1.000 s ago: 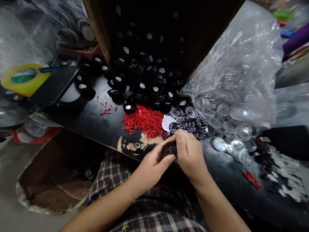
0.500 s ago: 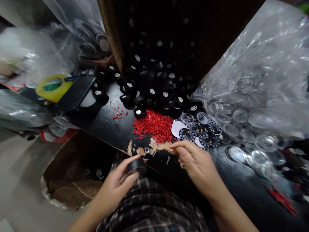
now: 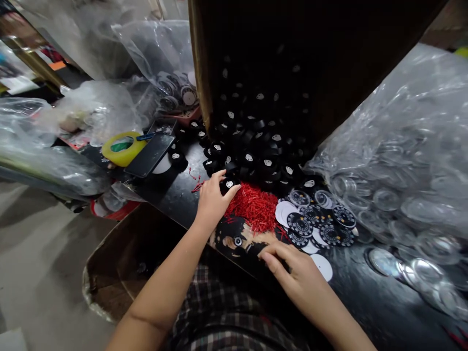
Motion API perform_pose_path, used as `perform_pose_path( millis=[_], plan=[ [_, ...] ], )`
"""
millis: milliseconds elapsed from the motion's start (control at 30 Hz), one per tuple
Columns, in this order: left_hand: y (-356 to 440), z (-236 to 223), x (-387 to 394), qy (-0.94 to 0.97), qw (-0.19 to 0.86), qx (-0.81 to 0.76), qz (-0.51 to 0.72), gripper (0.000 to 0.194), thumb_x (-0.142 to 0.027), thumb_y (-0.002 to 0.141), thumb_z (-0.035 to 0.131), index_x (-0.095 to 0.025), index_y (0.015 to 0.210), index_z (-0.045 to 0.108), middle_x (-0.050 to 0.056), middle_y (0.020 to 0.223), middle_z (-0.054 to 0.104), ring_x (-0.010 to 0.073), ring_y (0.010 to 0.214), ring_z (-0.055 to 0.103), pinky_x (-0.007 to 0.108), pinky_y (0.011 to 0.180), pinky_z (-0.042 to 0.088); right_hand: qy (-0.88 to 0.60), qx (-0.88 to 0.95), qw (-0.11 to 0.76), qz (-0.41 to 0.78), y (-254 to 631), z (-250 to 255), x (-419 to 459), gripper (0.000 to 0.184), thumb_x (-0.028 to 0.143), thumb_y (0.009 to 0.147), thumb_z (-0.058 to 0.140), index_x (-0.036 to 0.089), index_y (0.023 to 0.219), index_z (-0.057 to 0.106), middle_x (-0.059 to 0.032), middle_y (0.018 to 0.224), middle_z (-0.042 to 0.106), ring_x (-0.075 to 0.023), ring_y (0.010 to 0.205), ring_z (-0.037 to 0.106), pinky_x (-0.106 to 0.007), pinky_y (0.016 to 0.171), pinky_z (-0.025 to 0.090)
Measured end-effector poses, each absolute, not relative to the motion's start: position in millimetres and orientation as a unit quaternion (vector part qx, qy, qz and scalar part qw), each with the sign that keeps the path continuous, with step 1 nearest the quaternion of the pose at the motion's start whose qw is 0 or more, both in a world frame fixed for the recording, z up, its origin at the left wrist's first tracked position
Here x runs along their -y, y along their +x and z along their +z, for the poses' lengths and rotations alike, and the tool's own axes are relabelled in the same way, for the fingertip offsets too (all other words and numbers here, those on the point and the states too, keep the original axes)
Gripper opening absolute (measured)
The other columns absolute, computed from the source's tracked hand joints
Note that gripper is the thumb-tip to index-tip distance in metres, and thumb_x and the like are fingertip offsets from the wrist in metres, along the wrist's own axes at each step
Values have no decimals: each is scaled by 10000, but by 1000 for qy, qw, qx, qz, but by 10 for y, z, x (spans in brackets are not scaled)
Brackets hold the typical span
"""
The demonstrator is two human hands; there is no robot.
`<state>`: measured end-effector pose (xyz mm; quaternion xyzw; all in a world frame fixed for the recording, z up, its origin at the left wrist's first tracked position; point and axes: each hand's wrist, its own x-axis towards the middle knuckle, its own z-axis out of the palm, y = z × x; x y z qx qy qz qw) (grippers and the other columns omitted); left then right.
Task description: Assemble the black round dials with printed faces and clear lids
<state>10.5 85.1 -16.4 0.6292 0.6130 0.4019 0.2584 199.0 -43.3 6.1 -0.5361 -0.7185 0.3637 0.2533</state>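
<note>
My left hand (image 3: pixel 215 197) reaches to the front of a heap of black round cases (image 3: pixel 266 163). Its thumb and fingers are closed around one black round case (image 3: pixel 229 184) with a white patch on it. Just right of that hand lies a pile of small red pointer-like pieces (image 3: pixel 258 207). My right hand (image 3: pixel 292 268) is low over the worktop edge, thumb and index finger pinched; I cannot make out anything between them. Printed black dials (image 3: pixel 300 224) and a white disc (image 3: pixel 321 267) lie beside it. A small ring-shaped part (image 3: pixel 238 241) sits on the worn patch between my hands.
A large dark box (image 3: pixel 314 58) opens at the back. Clear round covers fill a plastic bag (image 3: pixel 395 161) at right. Left are a yellow tape roll (image 3: pixel 124 148) and a phone-like black slab (image 3: pixel 150 155). An open carton (image 3: pixel 109 273) stands below the worktop.
My left hand has gone from above my lap, where it held a black case, up to the heap and onto another case. My right hand stays pinched, slightly lower. The view has shifted left.
</note>
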Motion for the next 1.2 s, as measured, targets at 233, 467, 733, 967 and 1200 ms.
perform_pose_path(
  millis=[233, 467, 733, 967, 1200],
  plan=[
    [152, 63, -169, 675, 404, -436, 436, 588, -242, 689, 785, -257, 1241, 584, 74, 1211, 665, 263, 1229, 510, 403, 1118, 265, -561, 535, 374, 509, 1962, 23, 299, 310, 466, 913, 474, 197, 1010, 593, -11, 795, 660, -135, 652, 593, -253, 592, 457],
    [321, -113, 195, 344, 771, -391, 366, 376, -298, 791, 707, -276, 1162, 653, 49, 1291, 633, 266, 1222, 552, 357, 991, 451, -547, 561, 317, 535, 2131, 138, 243, 280, 446, 885, 523, 188, 820, 609, 11, 704, 629, -127, 638, 593, -240, 597, 461],
    [493, -92, 253, 163, 838, -359, 378, 292, -309, 844, 656, -245, 1129, 645, 43, 1091, 717, 192, 930, 702, 271, 819, 540, -722, 658, 197, 81, 2670, -73, 103, 306, 338, 814, 623, 187, 1079, 650, -130, 1066, 591, -305, 993, 598, -475, 860, 470],
    [510, -36, 272, 203, 813, -349, 419, 269, -392, 911, 542, -195, 1049, 663, 79, 1086, 716, 198, 1013, 660, 304, 872, 521, -726, 531, 385, 206, 2705, -10, 222, 228, 356, 849, 578, 206, 978, 690, -33, 817, 691, -173, 694, 604, -302, 638, 483],
    [711, 29, 272, 195, 814, -383, 391, 319, -382, 866, 611, -228, 1139, 671, 75, 1183, 684, 252, 1144, 593, 371, 926, 506, -638, 593, 417, 260, 2385, 256, 405, 175, 273, 890, 577, 276, 1010, 705, -13, 886, 674, -167, 817, 628, -313, 762, 500]
  ],
)
